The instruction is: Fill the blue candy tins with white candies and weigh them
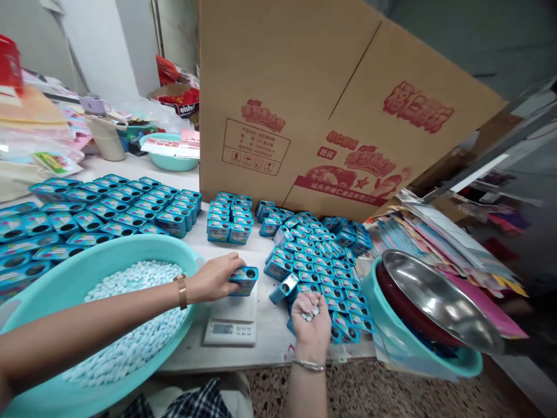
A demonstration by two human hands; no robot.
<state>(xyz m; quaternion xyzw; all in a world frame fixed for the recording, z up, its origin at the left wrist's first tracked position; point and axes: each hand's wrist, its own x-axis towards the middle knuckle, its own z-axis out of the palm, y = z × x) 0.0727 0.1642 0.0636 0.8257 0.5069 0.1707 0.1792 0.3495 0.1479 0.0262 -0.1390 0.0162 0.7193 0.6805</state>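
My left hand [215,278] is closed around a small blue tin [244,279] that rests on a white kitchen scale [231,320]. My right hand [311,319] is turned palm up and cupped, with a few white candy tablets [310,314] lying in it. It hovers over the table's front edge, beside a loose heap of blue tins [317,255]. A teal basin [52,273] filled with white tablets [130,325] stands at my left, under my left forearm.
Rows of blue tins [113,206] cover the left of the table, with a small stack [229,217] in the middle. A large cardboard box [322,98] stands behind. A steel bowl [435,296] in a teal basin sits at right, beside paper sheets [439,232].
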